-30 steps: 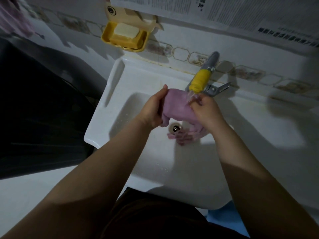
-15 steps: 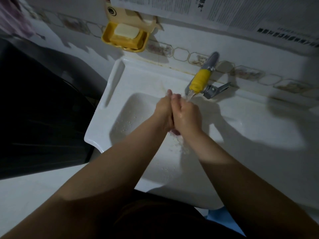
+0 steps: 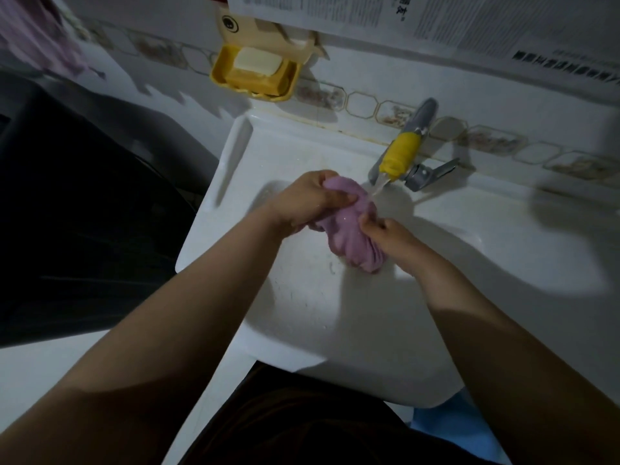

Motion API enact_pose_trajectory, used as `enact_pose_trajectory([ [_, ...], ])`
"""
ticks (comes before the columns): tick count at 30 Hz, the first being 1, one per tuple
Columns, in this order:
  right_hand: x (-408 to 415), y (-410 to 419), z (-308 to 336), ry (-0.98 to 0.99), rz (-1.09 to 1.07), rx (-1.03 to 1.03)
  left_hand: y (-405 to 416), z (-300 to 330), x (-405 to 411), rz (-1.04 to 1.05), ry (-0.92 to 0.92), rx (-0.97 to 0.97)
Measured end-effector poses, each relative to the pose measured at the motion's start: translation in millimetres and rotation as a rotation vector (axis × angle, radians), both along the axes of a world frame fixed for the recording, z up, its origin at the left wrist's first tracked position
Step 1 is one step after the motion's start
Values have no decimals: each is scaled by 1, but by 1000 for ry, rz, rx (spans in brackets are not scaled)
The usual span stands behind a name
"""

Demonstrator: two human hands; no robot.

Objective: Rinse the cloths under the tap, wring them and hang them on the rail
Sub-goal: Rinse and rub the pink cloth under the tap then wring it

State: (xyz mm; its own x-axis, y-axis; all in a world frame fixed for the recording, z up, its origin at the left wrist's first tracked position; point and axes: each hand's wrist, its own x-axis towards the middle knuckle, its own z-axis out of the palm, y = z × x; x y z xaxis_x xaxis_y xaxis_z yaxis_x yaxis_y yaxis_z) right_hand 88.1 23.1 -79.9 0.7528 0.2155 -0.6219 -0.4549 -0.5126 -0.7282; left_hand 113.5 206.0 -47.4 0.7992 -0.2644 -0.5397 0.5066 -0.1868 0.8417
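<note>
A: Both hands are gripping the purple cloth [image 3: 349, 229] over the sink [image 3: 302, 313], under the tap [image 3: 401, 154]?

B: Yes. Left hand [image 3: 310, 199], right hand [image 3: 391, 234] bunching it; person should be turning folds into the stream.

Dim room. A white tiled wall [image 3: 369, 55] with a patterned border strip [image 3: 486, 140], a yellow soap dish [image 3: 255, 73] mounted on it, and newspaper [image 3: 469, 21] pasted above.

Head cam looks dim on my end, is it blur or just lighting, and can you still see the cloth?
Head view: lighting, not blur; the left side is nearly black, arm shadows cross the sink, wide-angle bends the wall tiles; the purple cloth under the tap stays sharp.
</note>
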Motion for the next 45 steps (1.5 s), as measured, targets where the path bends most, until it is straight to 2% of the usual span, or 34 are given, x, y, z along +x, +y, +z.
enact_pose_trajectory([
  [4, -7, -12, -30, 128, 21, -22, -11, 6, 8, 168, -31, -82],
  [7, -9, -19, -43, 51, -160, 14, -14, -1, 8, 308, -4, -130],
  [11, -3, -7, -15, -70, -480, 150, -18, -27, 4, 565, 229, -87],
  [14, -6, 26, 18, -178, -490, 152, -31, -28, -4, 555, 381, -51],
  [17, -10, 57, 33, -234, -465, 82, -49, -25, -7, 602, 447, -198],
  [19, 3, 58, 27, -315, -473, -98, -62, -24, -10, 602, 429, -314],
  [21, 19, 50, 20, -324, -570, -174, -74, -17, -12, 602, 412, -316],
  [23, 16, 53, 22, -313, -614, -135, -73, -15, -10, 617, 400, -298],
  [27, -10, 73, 33, -358, -409, -178, -49, -23, 2, 623, 305, -144],
  [30, 14, 53, 17, -298, -556, -173, -63, -17, -9, 518, 407, -181],
  [32, 19, 48, 9, -267, -647, -139, -71, -14, -10, 497, 385, -153],
  [35, -2, 66, 26, -351, -474, -179, -59, -14, 2, 524, 298, -86],
  [36, -6, 68, 29, -385, -425, -232, -58, -8, 0, 469, 292, -66],
  [39, 4, 53, 29, -375, -477, -293, -56, 3, -18, 367, 451, -274],
  [41, 14, 37, 24, -339, -442, -305, -57, 4, -31, 255, 471, -380],
  [43, 18, 25, 18, -314, -406, -236, -44, 0, -37, 238, 462, -450],
  [45, 18, 15, 18, -233, -488, -59, -27, 0, -42, 237, 450, -489],
])
